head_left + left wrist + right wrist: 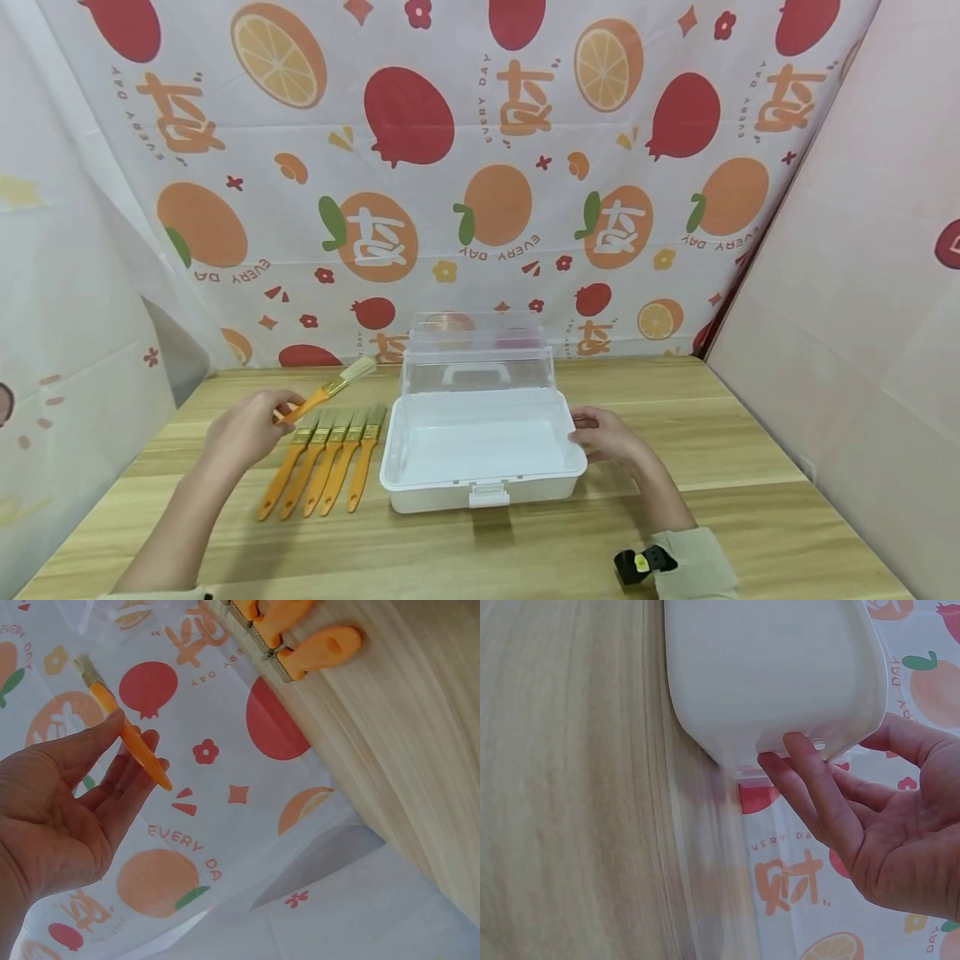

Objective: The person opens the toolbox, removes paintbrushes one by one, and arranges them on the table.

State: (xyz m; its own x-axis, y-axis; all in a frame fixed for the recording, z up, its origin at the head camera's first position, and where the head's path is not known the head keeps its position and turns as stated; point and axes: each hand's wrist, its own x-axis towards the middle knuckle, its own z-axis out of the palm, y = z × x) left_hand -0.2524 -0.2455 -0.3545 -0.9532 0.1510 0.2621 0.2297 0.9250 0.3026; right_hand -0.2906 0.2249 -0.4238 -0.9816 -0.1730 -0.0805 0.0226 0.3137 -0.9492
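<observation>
My left hand (243,429) pinches a paintbrush (326,396) by its orange handle, holding it in the air above the table with the pale bristles pointing up and right. In the left wrist view the thumb and fingers grip the handle of that brush (131,739). Below it, several like paintbrushes (322,462) lie side by side, bristles away from me. To their right stands a white plastic storage box (423,498), its clear lid (480,350) raised at the back. My right hand (611,433) holds the box's right end; in the right wrist view its fingers (806,772) touch the end wall.
The wooden table (675,500) meets a fruit-printed cloth (480,167) at the back. Pale cloth walls (847,250) stand on the right and left. A latch (489,494) sits on the box's front. A black strap device (641,564) is at the right cuff.
</observation>
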